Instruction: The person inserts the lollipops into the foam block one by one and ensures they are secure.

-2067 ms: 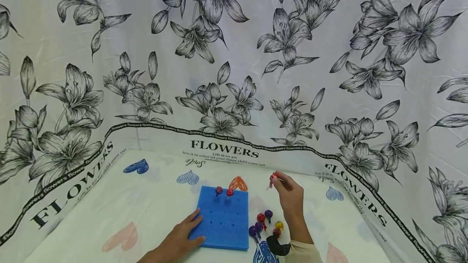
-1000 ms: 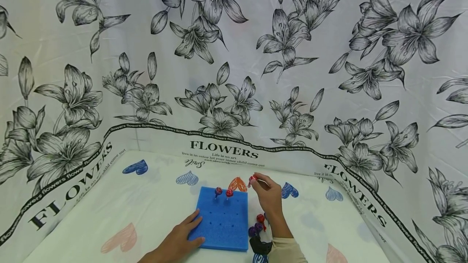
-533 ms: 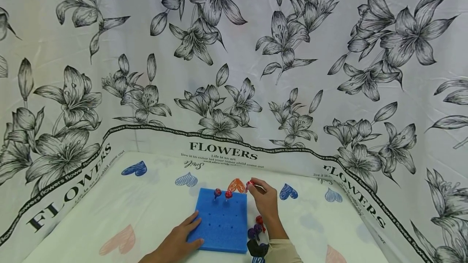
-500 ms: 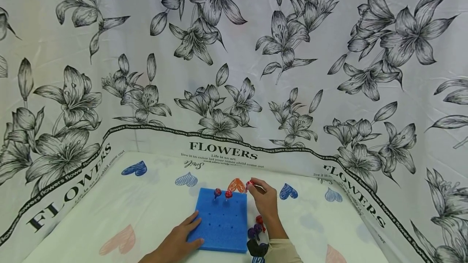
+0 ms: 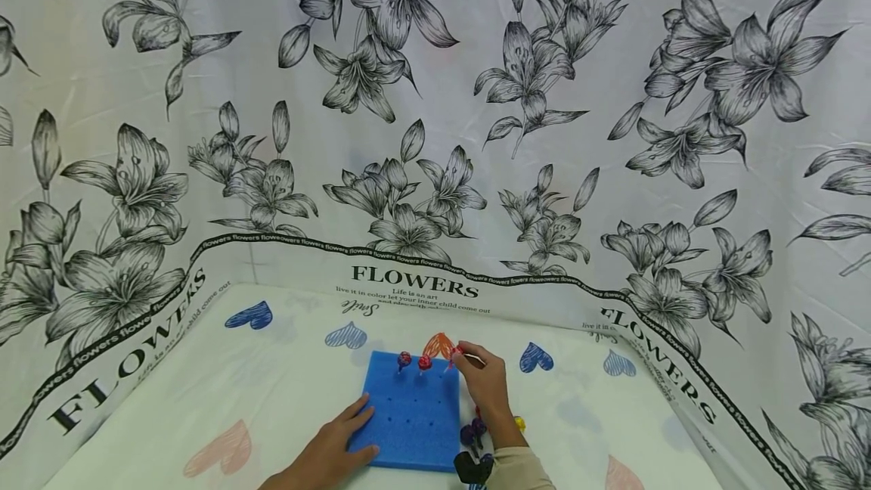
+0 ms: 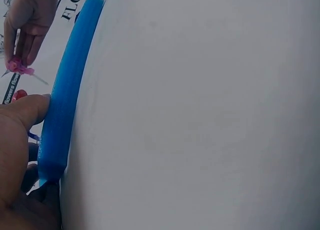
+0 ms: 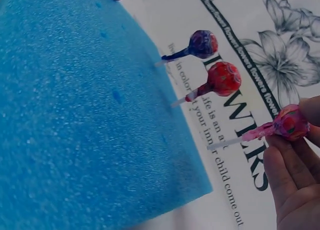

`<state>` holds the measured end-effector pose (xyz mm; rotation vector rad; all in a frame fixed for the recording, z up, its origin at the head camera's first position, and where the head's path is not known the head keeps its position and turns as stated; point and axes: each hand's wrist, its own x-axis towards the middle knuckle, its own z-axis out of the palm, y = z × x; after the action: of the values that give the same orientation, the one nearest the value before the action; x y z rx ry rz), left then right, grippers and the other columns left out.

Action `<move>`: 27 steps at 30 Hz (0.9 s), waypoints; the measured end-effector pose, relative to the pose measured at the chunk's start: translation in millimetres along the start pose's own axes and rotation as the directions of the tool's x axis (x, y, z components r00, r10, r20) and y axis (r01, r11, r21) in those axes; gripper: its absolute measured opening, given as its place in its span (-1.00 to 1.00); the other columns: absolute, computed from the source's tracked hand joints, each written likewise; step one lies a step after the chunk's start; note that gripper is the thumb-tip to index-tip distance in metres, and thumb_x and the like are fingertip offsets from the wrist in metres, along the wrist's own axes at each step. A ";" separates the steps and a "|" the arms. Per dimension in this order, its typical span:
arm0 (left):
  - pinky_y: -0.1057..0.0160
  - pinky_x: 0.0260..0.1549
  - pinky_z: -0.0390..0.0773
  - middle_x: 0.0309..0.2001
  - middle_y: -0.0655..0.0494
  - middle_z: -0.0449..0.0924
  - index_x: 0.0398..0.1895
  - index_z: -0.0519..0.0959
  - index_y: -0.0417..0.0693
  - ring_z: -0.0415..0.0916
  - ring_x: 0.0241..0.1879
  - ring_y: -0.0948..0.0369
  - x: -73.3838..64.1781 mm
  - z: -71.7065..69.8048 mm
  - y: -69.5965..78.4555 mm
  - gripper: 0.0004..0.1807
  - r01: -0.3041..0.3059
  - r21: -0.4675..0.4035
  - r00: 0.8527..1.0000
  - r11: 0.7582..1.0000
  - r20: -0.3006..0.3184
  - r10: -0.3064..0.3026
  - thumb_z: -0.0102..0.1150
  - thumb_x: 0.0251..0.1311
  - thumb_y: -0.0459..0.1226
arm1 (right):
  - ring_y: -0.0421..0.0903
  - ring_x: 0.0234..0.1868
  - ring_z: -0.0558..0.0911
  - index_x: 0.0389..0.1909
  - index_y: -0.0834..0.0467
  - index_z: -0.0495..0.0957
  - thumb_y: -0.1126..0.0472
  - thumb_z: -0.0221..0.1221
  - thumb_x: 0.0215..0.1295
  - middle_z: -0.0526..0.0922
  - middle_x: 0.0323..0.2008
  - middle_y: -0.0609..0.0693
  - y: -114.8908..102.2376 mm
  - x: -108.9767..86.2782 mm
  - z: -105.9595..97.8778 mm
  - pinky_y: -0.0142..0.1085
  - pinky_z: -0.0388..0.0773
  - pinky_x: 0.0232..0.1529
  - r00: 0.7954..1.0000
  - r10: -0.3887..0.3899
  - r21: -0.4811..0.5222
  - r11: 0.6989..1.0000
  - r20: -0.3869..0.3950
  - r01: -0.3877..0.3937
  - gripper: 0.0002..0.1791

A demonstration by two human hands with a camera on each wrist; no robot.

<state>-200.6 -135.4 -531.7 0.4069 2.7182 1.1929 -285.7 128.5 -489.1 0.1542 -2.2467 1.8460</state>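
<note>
A blue foam block (image 5: 415, 445) with rows of small holes lies on the cloth. My left hand (image 5: 333, 441) rests on its left side, fingers fairly straight, thumb near the front edge. Over the block's far right corner, my right hand (image 5: 488, 383) pinches a pink-red wrapped lollipop (image 7: 292, 122) by its head. The white stick points down toward the block, its tip apart from the foam in the right wrist view. Two lollipops stand upright in the far row: a purple-and-red one (image 5: 404, 360) and a red one (image 5: 425, 362).
Purple lollipops (image 5: 469, 433) lie right of the block, partly hidden by my right forearm. A yellow lollipop (image 5: 520, 423) shows beyond the forearm. White cloth with printed hearts (image 5: 248, 315) covers the surface, and a flower-printed curtain (image 5: 408, 172) hangs behind.
My right hand has carried the pink-red lollipop leftward and down, from right of the block to over its far right corner. The left hand has stayed on the block.
</note>
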 end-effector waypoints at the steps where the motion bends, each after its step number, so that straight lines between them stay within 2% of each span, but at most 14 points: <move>1: -0.32 0.12 0.23 0.42 -0.22 0.11 0.32 0.36 -0.31 0.06 0.34 -0.29 0.0 0.0 -0.3 -0.15 0.001 0.000 1.000 1.000 -0.001 -0.001 0.32 0.11 0.08 | 0.07 0.03 0.61 0.03 0.21 0.63 0.18 0.27 0.28 0.62 0.01 0.11 1.4 -0.2 1.2 -0.01 0.53 0.03 1.000 0.002 0.002 1.000 0.001 -0.002 -0.67; 9: -0.31 0.13 0.22 0.43 -0.20 0.09 0.34 0.35 -0.29 0.05 0.35 -0.28 0.8 0.8 -1.3 -0.14 0.002 -0.009 1.000 1.000 0.009 -0.002 0.30 0.11 0.10 | 0.05 -0.01 0.62 -0.02 0.18 0.65 0.22 0.27 0.27 0.64 -0.03 0.13 8.7 -1.6 7.5 -0.05 0.57 -0.01 1.000 0.007 -0.026 1.000 0.013 -0.007 -0.73; 16: -0.32 0.13 0.22 0.43 -0.21 0.09 0.33 0.34 -0.30 0.05 0.34 -0.29 0.3 0.7 -0.5 -0.15 -0.010 -0.011 1.000 1.000 0.008 0.010 0.29 0.13 0.09 | 0.07 -0.03 0.63 0.01 0.29 0.61 0.21 0.26 0.29 0.64 -0.05 0.13 14.2 -0.3 10.0 -0.09 0.60 -0.07 0.999 -0.029 -0.093 0.995 0.029 0.031 -0.67; 27: -0.33 0.10 0.24 0.43 -0.22 0.10 0.33 0.34 -0.31 0.08 0.33 -0.31 1.9 1.1 -2.3 -0.15 -0.003 -0.001 1.000 1.000 0.013 0.003 0.29 0.13 0.09 | 0.10 -0.03 0.64 0.04 0.28 0.60 0.12 0.27 0.29 0.63 -0.02 0.20 21.5 -2.7 13.9 -0.08 0.60 -0.08 0.998 -0.023 -0.130 0.991 0.054 0.030 -0.61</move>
<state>-202.5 -135.6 -534.1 0.4169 2.7068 1.1878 -289.5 119.0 -512.8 0.2114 -2.3806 1.6933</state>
